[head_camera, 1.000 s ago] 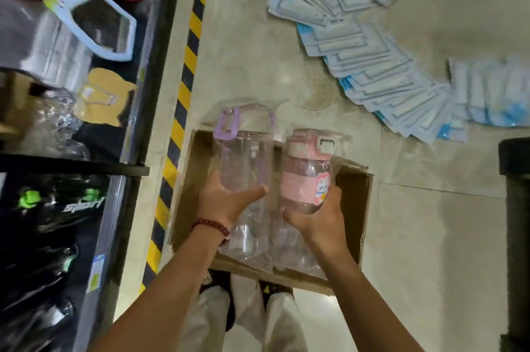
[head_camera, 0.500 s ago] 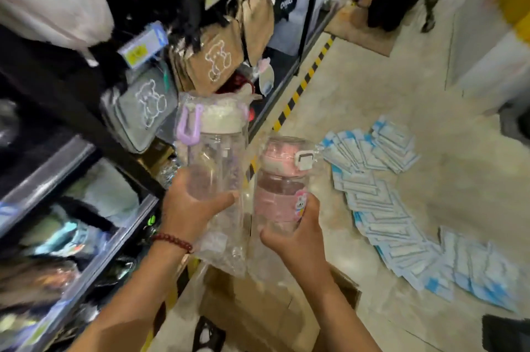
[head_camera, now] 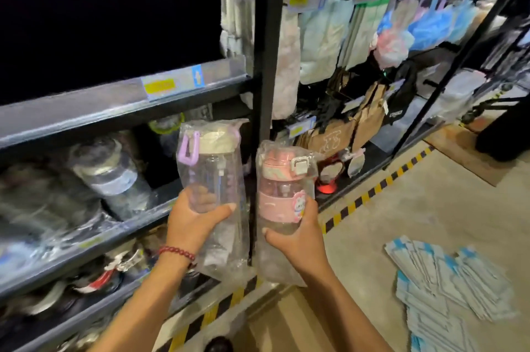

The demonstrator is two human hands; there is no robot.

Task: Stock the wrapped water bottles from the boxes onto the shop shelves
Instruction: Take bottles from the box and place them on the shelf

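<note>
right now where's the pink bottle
In the head view, the wrapped pink bottle stands upright in the right hand, centre frame, just right of the purple-handled clear bottle and before the black shelf post.

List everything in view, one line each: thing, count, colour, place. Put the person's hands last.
purple-handled bottle: one, clear with cream lid, wrapped in plastic, held upright before the shelves.
pink bottle: one, pink lid and band, wrapped in plastic, held upright right of the first.
shelves: several tiers, dark grey, left side, holding blurred wrapped bottles.
black post: one, upright, behind the two held bottles.
hanging packets: many, pale pastel colours, on the rack upper right.
brown bags: several, hanging below the packets.
hazard stripe: one, yellow and black, on the floor along the rack.
flat packets: many, blue and white, spread on the floor, lower right.
left hand: grips the purple-handled bottle.
right hand: grips the pink bottle.
</note>
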